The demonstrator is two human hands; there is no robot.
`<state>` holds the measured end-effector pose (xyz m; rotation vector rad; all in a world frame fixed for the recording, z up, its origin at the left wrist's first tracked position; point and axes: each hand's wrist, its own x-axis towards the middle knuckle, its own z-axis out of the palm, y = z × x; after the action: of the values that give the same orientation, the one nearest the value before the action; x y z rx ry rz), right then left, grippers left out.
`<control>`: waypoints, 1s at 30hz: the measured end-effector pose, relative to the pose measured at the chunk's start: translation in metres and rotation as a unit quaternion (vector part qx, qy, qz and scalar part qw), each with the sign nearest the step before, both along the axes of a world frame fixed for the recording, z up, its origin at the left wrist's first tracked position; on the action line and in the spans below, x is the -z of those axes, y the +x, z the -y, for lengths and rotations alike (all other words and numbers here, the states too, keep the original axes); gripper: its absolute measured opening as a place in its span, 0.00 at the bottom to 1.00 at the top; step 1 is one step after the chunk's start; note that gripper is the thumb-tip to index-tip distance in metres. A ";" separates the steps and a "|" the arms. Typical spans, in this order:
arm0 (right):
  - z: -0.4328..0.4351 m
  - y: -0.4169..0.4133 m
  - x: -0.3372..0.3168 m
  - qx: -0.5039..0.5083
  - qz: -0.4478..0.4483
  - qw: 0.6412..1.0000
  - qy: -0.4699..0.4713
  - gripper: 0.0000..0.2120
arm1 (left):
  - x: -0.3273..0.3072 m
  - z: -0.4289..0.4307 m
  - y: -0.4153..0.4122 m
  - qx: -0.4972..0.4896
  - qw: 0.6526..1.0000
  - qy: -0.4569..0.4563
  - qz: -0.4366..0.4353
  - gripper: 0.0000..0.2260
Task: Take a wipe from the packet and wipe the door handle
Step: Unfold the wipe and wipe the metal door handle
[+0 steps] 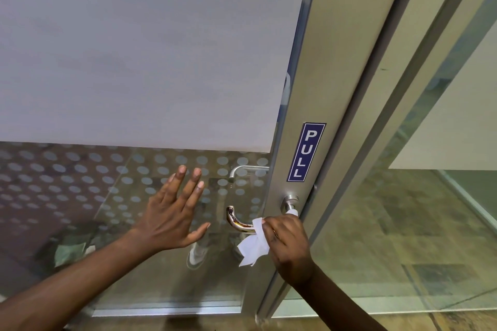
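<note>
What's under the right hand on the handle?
The right hand presses a white wipe around the handle; the wipe's loose end hangs below. The bar's middle stretch is covered; its curved tip and its base show.

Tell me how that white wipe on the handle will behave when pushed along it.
The thin white wipe looks floppy: its free end hangs crumpled below the right hand. It probably weighs almost nothing. On the shiny curved metal door handle it may slide easily, so it likely bunches unless pressed firmly.
</note>
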<state>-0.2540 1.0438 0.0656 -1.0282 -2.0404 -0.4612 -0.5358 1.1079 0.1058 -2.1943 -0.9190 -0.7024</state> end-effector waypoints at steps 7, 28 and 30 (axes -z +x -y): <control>0.012 -0.022 -0.011 0.061 -0.004 0.998 -0.009 0.12 | 0.005 -0.002 0.001 -0.022 1.000 0.008 -0.018 0.46; 0.012 -0.125 -0.063 0.285 0.004 0.943 -0.173 0.18 | -0.004 -0.004 -0.007 0.058 0.998 -0.011 -0.002 0.40; 0.010 -0.130 -0.071 0.300 -0.002 0.929 -0.218 0.19 | -0.007 -0.003 -0.008 0.064 0.998 -0.015 -0.001 0.40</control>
<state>-0.3840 1.0338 0.1364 -1.9432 -1.8325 -0.3076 -0.5441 1.1111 0.1128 -2.2967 -0.7981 -0.7512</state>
